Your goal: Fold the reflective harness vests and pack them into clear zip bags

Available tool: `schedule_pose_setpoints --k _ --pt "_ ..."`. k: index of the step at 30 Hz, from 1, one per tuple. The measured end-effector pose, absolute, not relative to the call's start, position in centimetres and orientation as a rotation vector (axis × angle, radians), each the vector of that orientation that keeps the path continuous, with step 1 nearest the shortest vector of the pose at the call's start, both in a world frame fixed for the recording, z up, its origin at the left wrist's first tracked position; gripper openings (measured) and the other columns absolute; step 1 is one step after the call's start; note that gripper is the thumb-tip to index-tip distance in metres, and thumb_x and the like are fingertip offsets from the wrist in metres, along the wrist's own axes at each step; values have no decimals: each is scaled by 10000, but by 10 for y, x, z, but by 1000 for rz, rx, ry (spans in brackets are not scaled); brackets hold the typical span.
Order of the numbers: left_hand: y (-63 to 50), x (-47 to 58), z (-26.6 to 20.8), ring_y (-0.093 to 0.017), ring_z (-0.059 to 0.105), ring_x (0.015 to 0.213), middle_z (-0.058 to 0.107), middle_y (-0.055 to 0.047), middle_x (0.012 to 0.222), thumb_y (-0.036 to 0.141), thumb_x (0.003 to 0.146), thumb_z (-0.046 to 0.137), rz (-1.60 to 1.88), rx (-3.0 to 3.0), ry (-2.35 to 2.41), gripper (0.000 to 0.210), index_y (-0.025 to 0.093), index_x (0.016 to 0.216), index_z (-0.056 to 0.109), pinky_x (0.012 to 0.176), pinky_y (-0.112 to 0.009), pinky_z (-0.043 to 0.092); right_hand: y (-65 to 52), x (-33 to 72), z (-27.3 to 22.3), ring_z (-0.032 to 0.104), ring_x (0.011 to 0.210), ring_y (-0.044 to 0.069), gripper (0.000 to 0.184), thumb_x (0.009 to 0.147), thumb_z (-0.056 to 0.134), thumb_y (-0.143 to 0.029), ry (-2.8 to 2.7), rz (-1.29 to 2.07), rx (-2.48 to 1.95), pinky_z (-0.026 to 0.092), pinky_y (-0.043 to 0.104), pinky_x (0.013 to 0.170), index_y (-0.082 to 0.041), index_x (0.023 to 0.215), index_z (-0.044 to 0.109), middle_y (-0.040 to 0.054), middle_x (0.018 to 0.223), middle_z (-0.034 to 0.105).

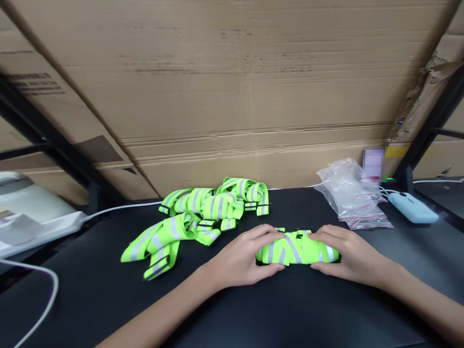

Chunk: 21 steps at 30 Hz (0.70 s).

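Observation:
A neon-green reflective strap bundle [295,249] with silver stripes lies folded flat on the black table. My left hand [250,253] grips its left end, thumb along the near side and fingers over the far side. Around the right end curl the fingers and thumb of my right hand [342,253]. Part of each end is hidden under my hands. To the left lies a loose pile of similar green reflective straps [217,203], with another tangled strap [163,239] nearer to me. Both hands are closed on the one bundle.
Clear plastic bags [353,193] lie at the back right, beside a light-blue power bank [413,208] with a cable. A white power strip [47,232] and white cable [54,285] are at the left. Cardboard [253,87] stands behind the table, between black metal frame posts [58,145].

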<state>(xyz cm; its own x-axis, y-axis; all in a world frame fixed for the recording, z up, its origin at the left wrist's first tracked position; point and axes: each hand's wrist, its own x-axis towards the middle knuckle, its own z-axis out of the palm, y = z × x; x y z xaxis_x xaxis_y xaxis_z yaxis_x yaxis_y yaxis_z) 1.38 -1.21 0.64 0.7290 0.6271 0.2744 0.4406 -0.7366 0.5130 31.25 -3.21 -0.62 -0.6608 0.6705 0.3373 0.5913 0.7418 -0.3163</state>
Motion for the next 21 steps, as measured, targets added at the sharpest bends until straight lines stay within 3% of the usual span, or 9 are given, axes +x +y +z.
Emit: schedule_pose_setpoints --k 10,12,16,21 --pt "-5 19 13 -219 657 925 701 -78 1036 397 959 595 620 2494 867 335 193 1214 670 855 -365 530 -35 298 4 637 933 261 341 937 496 -261 -2489 250 -1055 516 399 815 -164 1264 509 126 1079 667" --pt "0 21 14 -211 649 912 715 -64 1010 400 981 562 631 2480 865 301 201 1169 688 847 -355 515 -29 296 5 639 876 245 310 946 524 -323 -2479 323 -1118 506 370 767 -176 1218 545 102 1031 675" --pt "10 27 11 -190 621 820 696 -41 845 429 1026 462 650 2423 917 354 187 974 716 777 -321 492 -16 294 8 572 637 161 325 908 633 -531 -2357 620 -1274 420 268 593 -208 945 638 -1 749 648" --pt "12 32 4 -172 590 775 613 -43 835 456 1030 428 731 2381 990 445 171 776 656 740 -306 485 -9 291 5 538 589 135 387 909 629 -570 -2183 884 -1296 380 244 559 -191 849 678 -13 659 649"
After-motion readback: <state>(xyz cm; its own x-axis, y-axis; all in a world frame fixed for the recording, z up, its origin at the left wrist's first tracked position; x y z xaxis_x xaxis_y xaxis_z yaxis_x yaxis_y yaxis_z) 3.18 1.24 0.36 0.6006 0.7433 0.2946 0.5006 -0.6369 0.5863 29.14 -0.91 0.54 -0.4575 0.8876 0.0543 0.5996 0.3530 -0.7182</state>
